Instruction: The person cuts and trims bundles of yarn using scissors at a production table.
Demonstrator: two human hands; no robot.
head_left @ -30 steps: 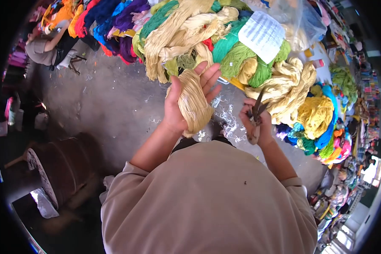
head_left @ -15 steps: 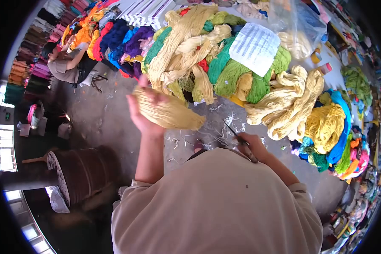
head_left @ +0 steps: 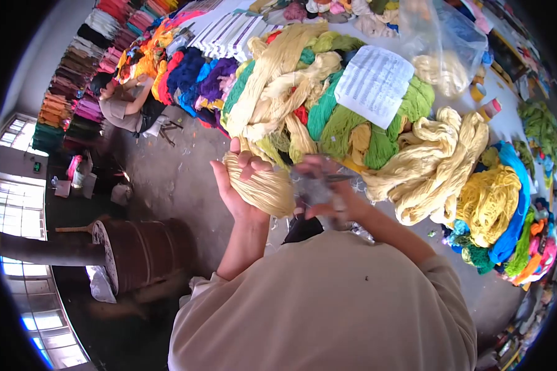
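Observation:
A pale cream skein of yarn (head_left: 263, 188) rests in my left hand (head_left: 236, 191), whose fingers curl over its upper left end. Close to the skein's right side is my right hand (head_left: 328, 191), smeared by motion. A dark metal tool, blurred, shows at the fingers of that hand; its shape is hard to make out. Beyond both hands, cream hanks (head_left: 269, 93) and green hanks (head_left: 353, 139) are heaped on the table, with a printed sheet (head_left: 374, 83) lying over them.
More cream hanks (head_left: 436, 161) and yellow yarn (head_left: 489, 195) lie to the right. A rusty drum (head_left: 145, 253) stands at the left. Another person (head_left: 122, 111) sits at the far left beside orange and red yarn. A plastic bag (head_left: 442, 43) is at the back.
My right hand has risen and moved left, close to the skein. My left hand with the skein has shifted right and down in view, and the skein looks more bunched. The whole view has shifted.

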